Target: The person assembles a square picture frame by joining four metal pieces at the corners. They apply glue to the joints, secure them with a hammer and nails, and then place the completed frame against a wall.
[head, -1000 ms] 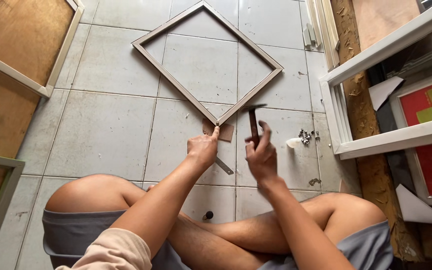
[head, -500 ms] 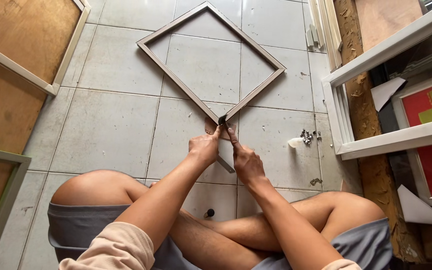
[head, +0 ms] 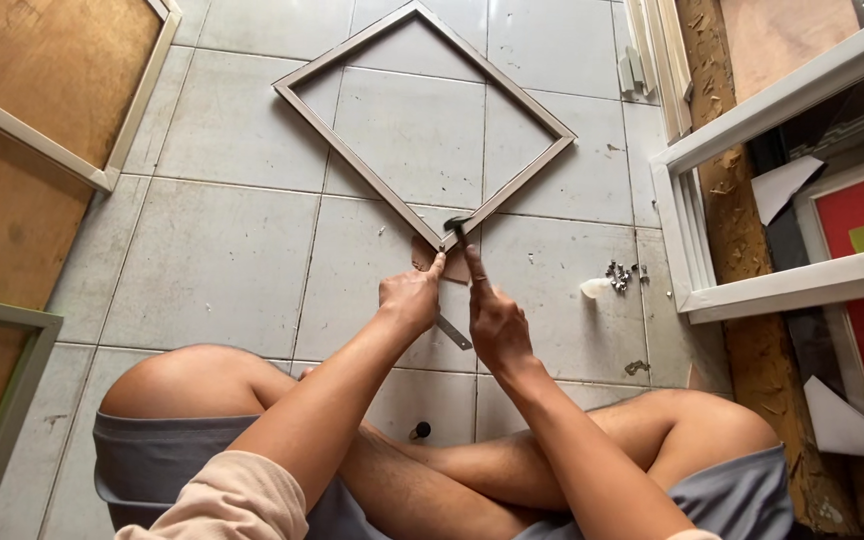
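Fingers of the left hand (head: 410, 298) pinch the near corner of the square wooden frame (head: 352, 165) at frame centre on the tiled floor (head: 212, 260); right hand (head: 497, 325) grips a small hammer (head: 455, 229) there.

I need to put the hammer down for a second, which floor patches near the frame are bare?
Bare tile lies left of the hands, between the wooden frame, the leaning boards and the left knee. The tile inside the frame is also bare. Right of the right hand it is crowded: small metal fasteners, a white scrap and white frames.
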